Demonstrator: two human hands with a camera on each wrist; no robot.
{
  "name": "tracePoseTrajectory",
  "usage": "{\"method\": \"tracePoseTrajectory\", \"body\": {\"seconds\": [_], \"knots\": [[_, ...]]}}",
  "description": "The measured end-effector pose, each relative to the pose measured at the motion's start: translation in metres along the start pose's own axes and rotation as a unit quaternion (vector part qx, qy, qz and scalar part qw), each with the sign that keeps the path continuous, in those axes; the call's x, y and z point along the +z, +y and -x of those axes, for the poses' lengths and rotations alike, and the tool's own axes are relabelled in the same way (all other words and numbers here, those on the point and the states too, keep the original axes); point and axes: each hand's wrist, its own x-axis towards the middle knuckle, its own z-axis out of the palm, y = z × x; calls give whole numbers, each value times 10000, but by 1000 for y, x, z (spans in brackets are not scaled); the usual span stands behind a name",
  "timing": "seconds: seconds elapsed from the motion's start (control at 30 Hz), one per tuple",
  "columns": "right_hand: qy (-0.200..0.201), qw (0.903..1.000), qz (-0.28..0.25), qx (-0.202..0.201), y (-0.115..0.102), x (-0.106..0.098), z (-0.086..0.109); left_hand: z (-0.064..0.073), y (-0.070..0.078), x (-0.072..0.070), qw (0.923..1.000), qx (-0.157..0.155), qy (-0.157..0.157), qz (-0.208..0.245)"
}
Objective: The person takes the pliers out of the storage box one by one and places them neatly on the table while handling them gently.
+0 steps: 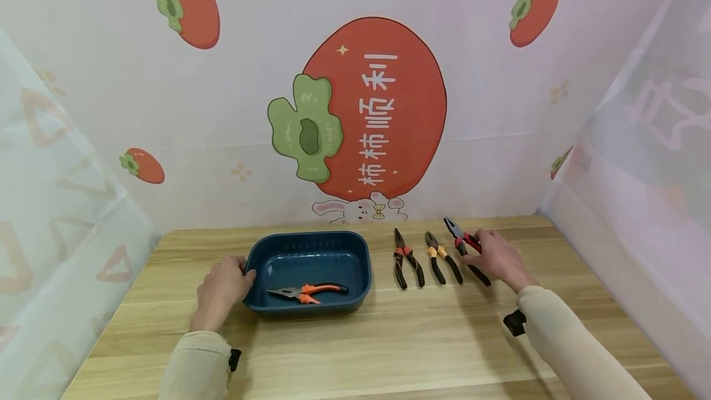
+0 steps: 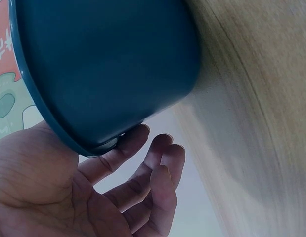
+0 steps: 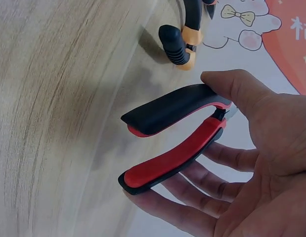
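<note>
The blue tray (image 1: pixel 363 270) rests on the wooden table (image 1: pixel 361 357), in front of the person and left of the row of tools. The left hand (image 1: pixel 224 289) pinches the tray's left end: the thumb lies over the rim, the index finger bears on the outer wall beneath it, and the remaining fingers are bent and clear of the wall.

The right hand (image 1: pixel 500 261) grips the red-and-black pliers (image 1: pixel 460 244) at the right end of the row. The thumb bears on one handle near the pivot; the fingers lie along the other. The handles stand apart, and the tool is tilted with its nose toward the backdrop (image 1: pixel 222 196). Whether any part of it touches the table cannot be confirmed from these angles.

Status of the four tools:

1. The orange-handled pliers (image 1: pixel 307 292) lie inside the tray, near its front wall, nose to the left.
2. The red-and-black pliers are in hand, outside the tray.
3. The yellow-and-black pliers (image 1: pixel 434 252) lie on the table, just beside the tool in hand.
4. The striped-handle pliers (image 1: pixel 400 252) lie on the table between the yellow-and-black pair and the tray.

By this count, the loading appears to be at an early stage: one tool is in the tray and three remain outside it.
</note>
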Motion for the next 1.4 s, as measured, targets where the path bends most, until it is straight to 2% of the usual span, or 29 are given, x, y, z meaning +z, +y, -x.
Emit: {"method": "tracePoseTrajectory", "body": {"seconds": [0.4, 1.4], "knots": [[-186, 9981, -109, 578, 7, 5, -9, 0, -1, 3, 10000, -38, -14, -18], [-625, 9924, 48, 1061, 9, 12, -23, -2, -1, 1, 10000, -3, -18, -34]]}}
